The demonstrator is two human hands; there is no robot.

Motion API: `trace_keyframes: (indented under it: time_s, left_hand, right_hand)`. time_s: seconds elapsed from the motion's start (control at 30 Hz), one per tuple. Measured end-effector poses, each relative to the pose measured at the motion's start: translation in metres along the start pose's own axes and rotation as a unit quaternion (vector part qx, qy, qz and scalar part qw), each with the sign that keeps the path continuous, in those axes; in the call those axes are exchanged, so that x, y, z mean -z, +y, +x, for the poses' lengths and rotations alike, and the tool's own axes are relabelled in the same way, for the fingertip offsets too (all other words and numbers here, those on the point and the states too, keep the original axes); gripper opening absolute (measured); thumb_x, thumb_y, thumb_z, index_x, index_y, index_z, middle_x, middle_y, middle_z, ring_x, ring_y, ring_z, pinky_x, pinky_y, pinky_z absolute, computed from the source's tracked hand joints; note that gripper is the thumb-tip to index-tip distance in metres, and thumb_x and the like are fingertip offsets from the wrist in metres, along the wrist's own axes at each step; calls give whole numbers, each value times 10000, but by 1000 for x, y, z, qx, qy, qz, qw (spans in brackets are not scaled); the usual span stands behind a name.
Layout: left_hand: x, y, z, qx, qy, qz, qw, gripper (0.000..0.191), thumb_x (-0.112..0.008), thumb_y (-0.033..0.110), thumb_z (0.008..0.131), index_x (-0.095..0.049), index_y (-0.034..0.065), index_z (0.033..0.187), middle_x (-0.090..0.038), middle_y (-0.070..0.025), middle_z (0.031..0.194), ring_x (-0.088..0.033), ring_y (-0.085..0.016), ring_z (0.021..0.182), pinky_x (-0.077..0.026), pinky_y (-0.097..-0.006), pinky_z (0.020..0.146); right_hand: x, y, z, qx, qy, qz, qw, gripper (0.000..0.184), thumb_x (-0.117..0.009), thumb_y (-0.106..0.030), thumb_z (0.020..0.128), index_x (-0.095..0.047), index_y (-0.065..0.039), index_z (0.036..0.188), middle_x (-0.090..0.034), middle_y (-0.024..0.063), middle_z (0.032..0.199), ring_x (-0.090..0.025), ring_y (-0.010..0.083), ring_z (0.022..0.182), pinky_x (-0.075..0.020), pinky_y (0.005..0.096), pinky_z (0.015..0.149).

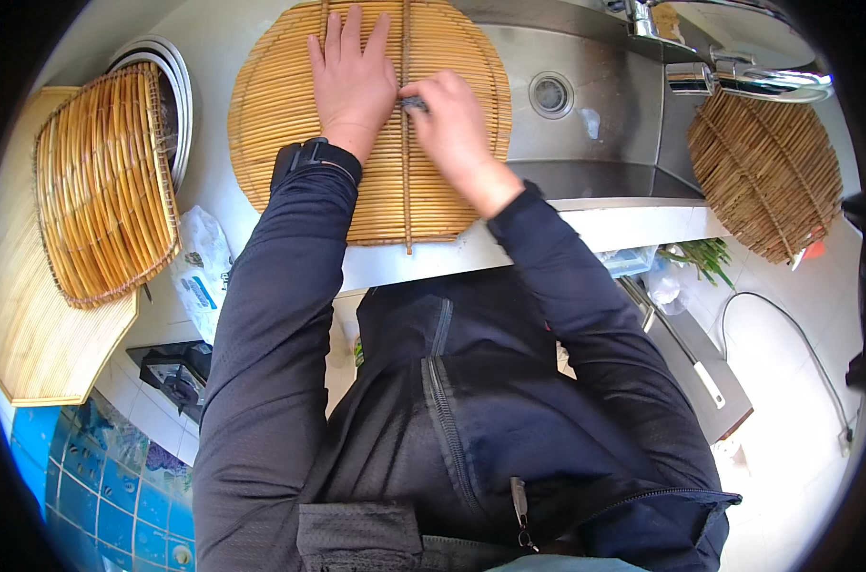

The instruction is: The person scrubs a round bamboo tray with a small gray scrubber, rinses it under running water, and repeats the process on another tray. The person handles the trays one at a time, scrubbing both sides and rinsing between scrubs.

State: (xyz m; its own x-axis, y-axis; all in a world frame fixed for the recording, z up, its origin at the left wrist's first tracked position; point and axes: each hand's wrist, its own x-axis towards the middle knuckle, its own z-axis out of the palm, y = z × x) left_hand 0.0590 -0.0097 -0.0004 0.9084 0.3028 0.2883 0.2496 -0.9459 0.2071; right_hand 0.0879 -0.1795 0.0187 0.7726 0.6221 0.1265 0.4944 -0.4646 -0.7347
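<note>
A round mat of thin reed stalks lies on the white counter and overlaps the steel sink's left side. Two crosswise rods run along it. My left hand presses flat on the mat, palm down with the fingers apart, and holds nothing. In my right hand is a small dark grey scouring pad, mostly hidden by the fingers. The pad rests against the right-hand rod of the mat, close beside my left hand. My right hand looks slightly blurred.
Right of the mat lie the steel sink and a chrome faucet. A brown round stalk mat leans beyond it. At left, a reed tray rests against stacked metal basins, near a plastic bag.
</note>
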Motion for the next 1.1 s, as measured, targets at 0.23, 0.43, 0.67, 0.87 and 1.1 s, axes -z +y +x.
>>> trace_keyframes:
  time_s: [0.23,0.43,0.67,0.87,1.1]
  left_hand:
    - [0,1,-1,12,-11,-22,1000,517,-620,144,839,-585,65,1348,-431,-199,1518,-361,-383,1430,-249,-562,1203]
    - [-1,-1,0,11,-26,-19,999,512,-621,142,834,-590,63,1339,-442,-197,1507,-380,-385,1413,-249,-564,1203]
    - [-1,0,-1,11,1,-19,1000,517,-622,141,831,-591,66,1341,-451,-195,1500,-385,-384,1410,-243,-566,1207]
    - [-1,0,-2,13,-13,-26,1000,534,-628,152,833,-582,72,1359,-450,-196,1501,-358,-385,1438,-241,-570,1206]
    - [2,1,0,1,-13,-29,999,524,-628,164,845,-578,68,1357,-439,-207,1508,-343,-403,1443,-240,-579,1203]
  right_hand:
    - [16,10,-4,-73,29,-17,997,197,-801,-112,753,-741,-109,941,-621,118,937,-629,327,915,-534,435,802]
    - [-17,26,-27,61,55,-66,994,241,-773,-107,758,-740,-128,996,-612,88,962,-607,316,952,-518,443,827]
    - [22,26,-23,45,-62,-127,989,276,-738,-56,793,-727,-105,1065,-622,117,972,-622,326,969,-532,423,824]
    - [22,18,-9,44,-66,-160,984,210,-684,-26,809,-691,-74,1013,-628,127,933,-646,350,878,-548,440,765]
    - [44,8,-7,-91,-122,-172,973,295,-678,7,784,-677,-75,1068,-636,123,1014,-647,354,970,-558,449,802]
